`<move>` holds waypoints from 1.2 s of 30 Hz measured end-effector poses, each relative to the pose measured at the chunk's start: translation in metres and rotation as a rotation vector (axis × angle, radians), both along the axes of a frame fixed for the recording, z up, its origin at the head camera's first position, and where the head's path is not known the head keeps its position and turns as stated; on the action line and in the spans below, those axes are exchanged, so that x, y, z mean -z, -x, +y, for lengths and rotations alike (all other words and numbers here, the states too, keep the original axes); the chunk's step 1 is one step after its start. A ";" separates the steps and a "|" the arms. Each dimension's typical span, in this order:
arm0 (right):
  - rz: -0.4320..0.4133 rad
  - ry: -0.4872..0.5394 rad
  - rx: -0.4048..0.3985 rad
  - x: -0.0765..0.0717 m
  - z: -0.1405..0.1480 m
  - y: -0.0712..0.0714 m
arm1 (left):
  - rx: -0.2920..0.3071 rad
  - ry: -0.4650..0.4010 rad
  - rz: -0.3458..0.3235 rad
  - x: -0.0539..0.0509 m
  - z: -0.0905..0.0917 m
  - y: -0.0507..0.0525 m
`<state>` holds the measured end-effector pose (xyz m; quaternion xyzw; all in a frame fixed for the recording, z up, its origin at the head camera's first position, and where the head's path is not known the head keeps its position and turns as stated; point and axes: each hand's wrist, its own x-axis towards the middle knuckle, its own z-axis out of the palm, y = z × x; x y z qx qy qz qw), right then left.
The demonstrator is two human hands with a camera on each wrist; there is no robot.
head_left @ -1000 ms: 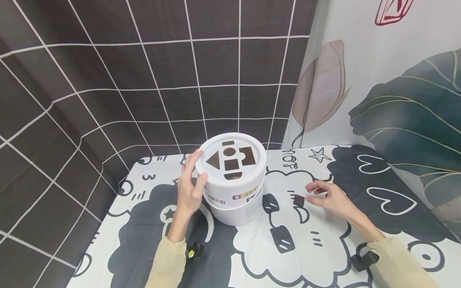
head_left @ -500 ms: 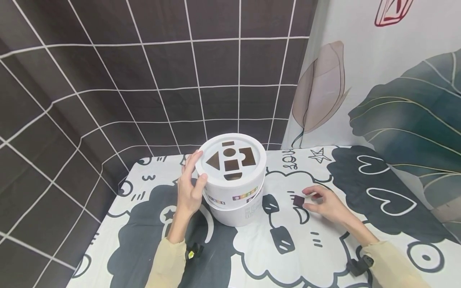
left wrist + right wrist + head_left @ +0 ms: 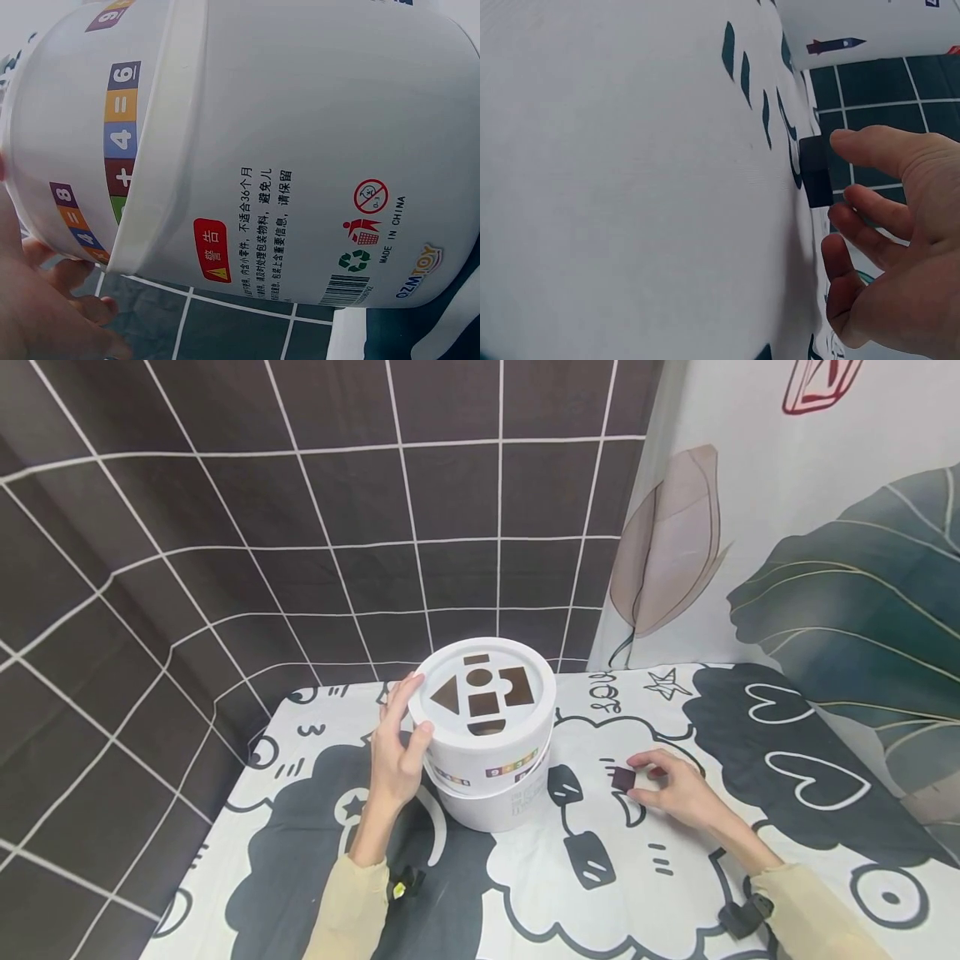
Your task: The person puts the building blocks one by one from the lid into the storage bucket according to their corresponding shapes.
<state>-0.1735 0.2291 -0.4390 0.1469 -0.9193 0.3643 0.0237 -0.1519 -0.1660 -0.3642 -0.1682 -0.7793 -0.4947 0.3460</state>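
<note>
A white shape-sorter bucket [image 3: 487,806], its lid [image 3: 442,727] cut with holes of several shapes, stands upright on the cloth. My left hand [image 3: 396,756] rests against the lid's left side, thumb and fingers spread along the rim. The left wrist view has fingers of the left hand [image 3: 56,300] beside the printed bucket wall [image 3: 300,150]. To the bucket's right lies a small dark block [image 3: 623,779]. The thumb and index finger of my right hand [image 3: 678,789] straddle its right edge; firm contact cannot be made out. In the right wrist view, the fingertips are close to the block [image 3: 815,172].
The surface is covered by a black-and-white cartoon cloth [image 3: 555,893]. Behind the bucket hangs a dark grid-patterned curtain [image 3: 337,527], with a leaf-patterned curtain [image 3: 750,527] at right. Small black devices sit at both wrists, one being the right device [image 3: 742,917].
My right hand has moved slightly left, bringing thumb and index finger up to the dark block. The left hand, the bucket and the block stay in place.
</note>
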 end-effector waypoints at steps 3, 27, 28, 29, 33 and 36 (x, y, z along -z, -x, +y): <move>-0.015 -0.003 0.000 0.001 0.000 0.000 | 0.001 0.005 0.003 0.000 0.000 0.001; -0.036 -0.010 0.000 0.005 -0.002 0.002 | 0.001 0.007 -0.002 -0.002 0.000 0.000; -0.035 -0.009 0.001 0.005 -0.003 0.002 | 0.000 0.007 -0.003 -0.002 0.000 0.000; -0.034 -0.010 0.002 0.005 -0.003 0.002 | -0.001 0.008 -0.004 -0.002 0.000 0.000; -0.034 -0.013 0.005 0.006 -0.003 0.002 | -0.006 0.011 -0.010 -0.001 0.000 -0.001; -0.035 -0.015 0.002 0.006 -0.003 0.002 | -0.008 0.011 -0.010 -0.001 0.000 -0.001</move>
